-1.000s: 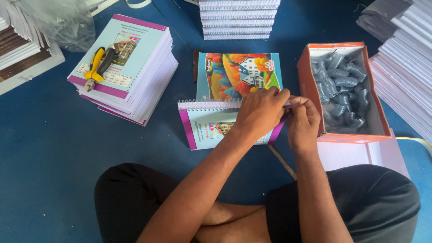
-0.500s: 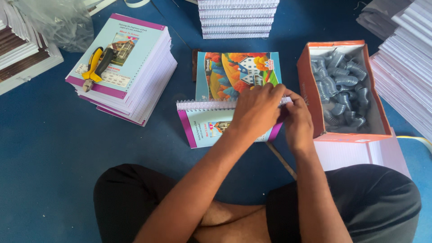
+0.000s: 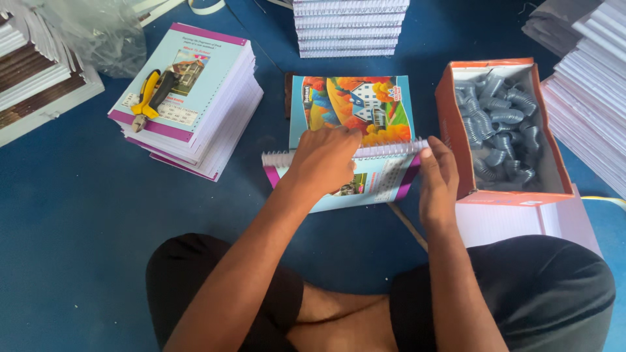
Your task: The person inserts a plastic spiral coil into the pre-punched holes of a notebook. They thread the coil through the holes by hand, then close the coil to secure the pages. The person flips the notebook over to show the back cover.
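The left hand (image 3: 324,163) lies flat, fingers spread, on a spiral-bound notebook (image 3: 372,186) on the blue floor (image 3: 72,215). The right hand (image 3: 438,181) pinches the white spiral (image 3: 391,150) at its right end, just beside an orange box (image 3: 456,140) of grey coils (image 3: 499,127).

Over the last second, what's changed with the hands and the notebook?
The right hand slid down from the spiral's end to the notebook edge; the left hand drew back left, flat on its cover. Pliers, box of coils and stacks stayed put.
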